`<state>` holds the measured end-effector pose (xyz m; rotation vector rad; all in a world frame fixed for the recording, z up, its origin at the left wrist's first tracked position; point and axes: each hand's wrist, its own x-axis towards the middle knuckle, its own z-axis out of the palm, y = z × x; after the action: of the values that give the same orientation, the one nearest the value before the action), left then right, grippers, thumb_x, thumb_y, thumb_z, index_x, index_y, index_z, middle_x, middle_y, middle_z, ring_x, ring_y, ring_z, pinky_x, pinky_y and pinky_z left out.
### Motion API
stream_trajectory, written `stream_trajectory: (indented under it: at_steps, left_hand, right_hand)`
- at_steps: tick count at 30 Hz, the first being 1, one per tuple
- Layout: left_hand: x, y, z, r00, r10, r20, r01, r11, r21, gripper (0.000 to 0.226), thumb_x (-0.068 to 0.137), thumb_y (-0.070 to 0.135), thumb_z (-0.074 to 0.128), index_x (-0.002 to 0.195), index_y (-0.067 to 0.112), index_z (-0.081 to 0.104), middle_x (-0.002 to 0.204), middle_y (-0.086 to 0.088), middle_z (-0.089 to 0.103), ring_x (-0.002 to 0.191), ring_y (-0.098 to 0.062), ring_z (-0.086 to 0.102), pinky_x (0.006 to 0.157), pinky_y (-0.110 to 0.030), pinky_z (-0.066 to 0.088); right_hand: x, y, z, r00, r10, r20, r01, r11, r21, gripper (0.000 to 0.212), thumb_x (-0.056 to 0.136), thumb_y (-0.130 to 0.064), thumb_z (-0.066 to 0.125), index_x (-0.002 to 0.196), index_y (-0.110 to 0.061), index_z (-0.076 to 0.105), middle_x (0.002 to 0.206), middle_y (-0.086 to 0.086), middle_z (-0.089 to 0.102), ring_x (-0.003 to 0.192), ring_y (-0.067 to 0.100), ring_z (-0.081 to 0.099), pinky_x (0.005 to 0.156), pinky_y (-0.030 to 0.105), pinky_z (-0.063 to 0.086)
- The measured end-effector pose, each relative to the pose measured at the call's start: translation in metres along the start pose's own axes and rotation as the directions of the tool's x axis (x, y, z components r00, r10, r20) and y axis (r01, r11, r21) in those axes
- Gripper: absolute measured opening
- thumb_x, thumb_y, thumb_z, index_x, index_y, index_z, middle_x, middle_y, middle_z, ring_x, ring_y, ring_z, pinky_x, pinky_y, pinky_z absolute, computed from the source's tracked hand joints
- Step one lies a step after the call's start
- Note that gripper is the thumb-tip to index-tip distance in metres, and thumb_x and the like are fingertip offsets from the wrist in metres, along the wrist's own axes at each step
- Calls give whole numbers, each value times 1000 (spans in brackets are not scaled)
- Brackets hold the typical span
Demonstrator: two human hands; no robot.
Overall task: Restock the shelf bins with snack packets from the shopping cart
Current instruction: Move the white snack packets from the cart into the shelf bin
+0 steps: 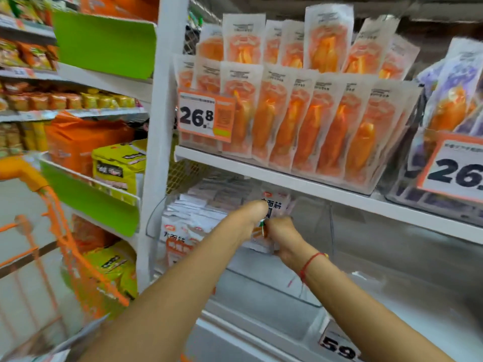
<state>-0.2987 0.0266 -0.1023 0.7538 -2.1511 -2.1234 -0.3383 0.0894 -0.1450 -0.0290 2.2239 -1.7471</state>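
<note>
Both arms reach into a clear plastic shelf bin (271, 288) on the lower shelf. My left hand (251, 214) and my right hand (281, 232) are closed together on a white and orange snack packet (274, 207), holding it upright inside the bin. To its left, several matching white packets (188, 223) stand stacked in the bin's left part. The bin's right part shows no packets. The orange wire shopping cart (65, 239) is at the lower left, with a white packet edge (86, 335) showing at the frame's bottom.
The shelf above holds a bin of orange packets (300, 121) behind a 26.8 price tag (205, 114), and purple packets (454, 100) at right. The left shelving carries yellow bags (117, 165), orange bags and green dividers (104, 43). A white upright post (159, 126) separates them.
</note>
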Motion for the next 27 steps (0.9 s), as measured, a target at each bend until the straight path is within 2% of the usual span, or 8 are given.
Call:
stream_trajectory:
  at_steps: [5,9,11,13,15,19,23,27]
  left_hand:
    - [49,-6,8,995,-99,15,100,994,-36,36,104,16,33,71,9,47,54,-7,58,52,-18,48,45,-27,41]
    - [75,-15,13,993,-117,-11,116,991,-67,38,105,16,25,128,0,51,131,-19,54,81,-25,54,88,-32,45]
    - [80,-22,15,996,-85,-8,83,992,-93,34,105,13,25,126,5,50,120,-20,57,77,-21,50,76,-29,48]
    - [83,-30,20,994,-112,18,113,984,-138,32,104,17,29,91,8,56,82,-14,56,63,-18,47,51,-25,42]
    - [90,-36,22,989,-146,4,144,975,-168,36,104,19,30,78,10,54,74,-10,56,59,-17,49,51,-22,40]
    - [99,-32,26,995,-73,-74,52,968,-247,38,104,11,25,121,0,57,118,-21,61,84,-26,60,70,-31,50]
    - [96,-30,25,994,-58,-94,39,980,-194,39,103,10,24,131,-1,50,122,-22,60,94,-30,61,59,-31,40]
    - [89,-25,28,998,-51,-39,45,986,-158,39,104,9,22,134,-4,43,122,-22,56,90,-23,51,72,-28,40]
  right_hand:
    - [50,4,2,993,-118,-30,111,977,-182,41,95,-8,51,133,-7,36,131,19,50,94,20,50,54,22,41]
    - [73,2,2,987,-129,-99,74,899,-432,50,94,-14,55,135,-1,29,133,22,49,120,34,52,89,38,43]
    - [80,5,4,984,-136,-118,62,872,-486,51,93,-19,55,135,-6,30,134,23,44,123,38,48,99,45,43]
    - [86,6,4,975,-135,-179,13,832,-555,49,93,-23,54,136,-12,33,140,21,34,132,37,33,105,45,34]
    - [91,8,3,970,-120,-212,-9,853,-522,48,92,-22,57,135,-15,37,143,19,31,134,35,29,104,42,34]
    - [99,20,2,977,-118,-178,54,943,-329,50,85,-18,67,129,-14,44,129,18,53,110,36,58,90,43,53]
    - [98,22,5,972,-169,-163,127,962,-244,48,85,-17,67,129,-13,48,120,18,62,102,31,64,83,34,55]
    - [97,25,8,965,-197,-175,162,967,-196,45,88,-11,62,131,-10,49,125,18,60,113,31,59,88,32,47]
